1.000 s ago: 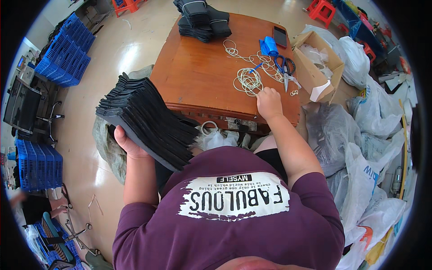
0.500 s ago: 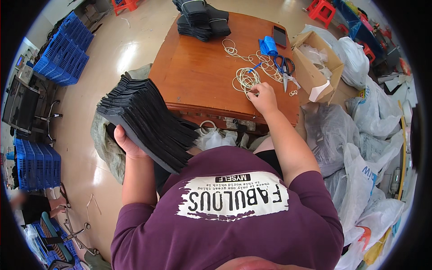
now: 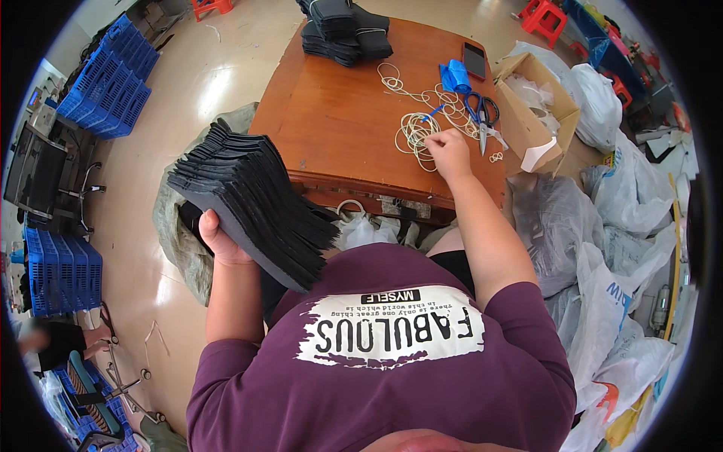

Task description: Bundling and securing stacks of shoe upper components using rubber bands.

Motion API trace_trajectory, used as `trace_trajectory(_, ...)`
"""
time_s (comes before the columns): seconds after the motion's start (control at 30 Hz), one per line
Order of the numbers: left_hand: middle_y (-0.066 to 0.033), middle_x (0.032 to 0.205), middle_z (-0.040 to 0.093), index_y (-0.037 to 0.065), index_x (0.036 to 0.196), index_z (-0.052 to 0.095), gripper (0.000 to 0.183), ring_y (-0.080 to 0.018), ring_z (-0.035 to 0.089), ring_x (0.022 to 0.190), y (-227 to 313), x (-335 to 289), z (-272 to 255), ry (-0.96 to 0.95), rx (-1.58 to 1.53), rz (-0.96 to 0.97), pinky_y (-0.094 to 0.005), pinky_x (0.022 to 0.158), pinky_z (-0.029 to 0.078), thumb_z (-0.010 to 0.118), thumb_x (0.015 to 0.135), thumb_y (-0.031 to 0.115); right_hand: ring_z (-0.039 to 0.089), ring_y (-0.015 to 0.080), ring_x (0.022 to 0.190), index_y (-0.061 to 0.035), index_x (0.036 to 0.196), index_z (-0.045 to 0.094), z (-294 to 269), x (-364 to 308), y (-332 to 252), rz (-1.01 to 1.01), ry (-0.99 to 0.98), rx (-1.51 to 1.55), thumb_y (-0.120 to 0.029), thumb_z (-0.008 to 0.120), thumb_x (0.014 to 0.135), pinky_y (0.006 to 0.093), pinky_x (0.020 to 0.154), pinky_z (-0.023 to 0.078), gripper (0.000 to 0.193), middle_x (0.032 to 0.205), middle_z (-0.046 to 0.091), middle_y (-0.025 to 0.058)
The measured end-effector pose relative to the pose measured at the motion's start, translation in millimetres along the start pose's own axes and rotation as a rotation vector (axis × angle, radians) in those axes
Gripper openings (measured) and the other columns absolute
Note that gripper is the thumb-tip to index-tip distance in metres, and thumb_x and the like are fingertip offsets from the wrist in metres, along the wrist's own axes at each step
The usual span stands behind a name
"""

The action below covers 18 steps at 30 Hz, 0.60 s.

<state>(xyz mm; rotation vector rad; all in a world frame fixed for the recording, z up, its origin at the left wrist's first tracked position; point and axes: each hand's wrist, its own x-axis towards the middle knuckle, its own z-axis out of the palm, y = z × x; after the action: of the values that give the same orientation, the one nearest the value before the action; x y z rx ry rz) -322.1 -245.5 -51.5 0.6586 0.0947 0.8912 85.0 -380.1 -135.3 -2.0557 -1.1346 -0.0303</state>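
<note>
My left hand (image 3: 220, 237) is closed round the lower edge of a thick stack of black fabric-like sheets (image 3: 252, 200), tilted above my lap. Its thumb shows on the near side; the other fingers are hidden under the stack. On the brown wooden table (image 3: 324, 113), my right hand (image 3: 452, 154) pinches at the edge of a tangled coil of pale cord (image 3: 412, 129). Scissors with dark blue handles (image 3: 483, 113) lie just beyond that hand, beside a few small pale rings (image 3: 495, 157). Black bundles (image 3: 331, 41), bound with pale bands, are piled at the far left of the table.
A blue plastic roll (image 3: 455, 76) and a phone (image 3: 474, 60) lie at the table's far right. An open cardboard box (image 3: 561, 139) and filled plastic bags (image 3: 633, 188) crowd the right side. Blue crates (image 3: 105, 87) and a seated person (image 3: 64, 343) are at left.
My right hand has shifted slightly on the cord coil, its fingers now further into the loops. The view has moved a little; the left hand still holds the black stack.
</note>
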Motion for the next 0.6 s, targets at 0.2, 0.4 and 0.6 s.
trace_trajectory(0.2,-0.0161,0.132,0.059,0.001,0.136,0.05,0.08,-0.0331,0.058,0.119,-1.6,0.2,9.0,0.084,-0.066,0.003,-0.0484,0.105,0.045,0.075,0.073,0.042,0.063,0.017,0.08,-0.0065,0.092,0.065,-32.6,9.2,16.4,0.622,0.207,0.978,-0.018,0.064,0.087,0.0319,0.074,0.047,0.012,0.086,0.069,0.0062)
trace_trajectory(0.4,-0.0138,0.137,0.056,0.004,0.14,0.05,0.082,-0.0294,0.055,0.125,-2.1,2.3,-1.2,-0.037,-0.005,-0.01,-0.0463,0.109,0.042,0.07,0.078,0.054,0.065,0.0206,0.076,-0.005,0.094,0.059,-50.8,5.1,26.9,0.717,0.241,1.189,-0.015,0.055,0.091,0.0345,0.07,0.05,0.011,0.082,0.068,0.0107)
trace_trajectory(0.6,-0.0135,0.136,0.057,0.004,0.139,0.051,0.082,-0.0292,0.055,0.124,-4.8,1.2,-1.3,0.006,-0.003,-0.008,-0.0455,0.109,0.042,0.071,0.077,0.053,0.066,0.0266,0.085,-0.0041,0.105,0.058,-63.4,10.4,6.4,0.854,0.283,1.634,-0.023,0.05,0.099,0.0396,0.075,0.052,0.022,0.102,0.068,0.0146)
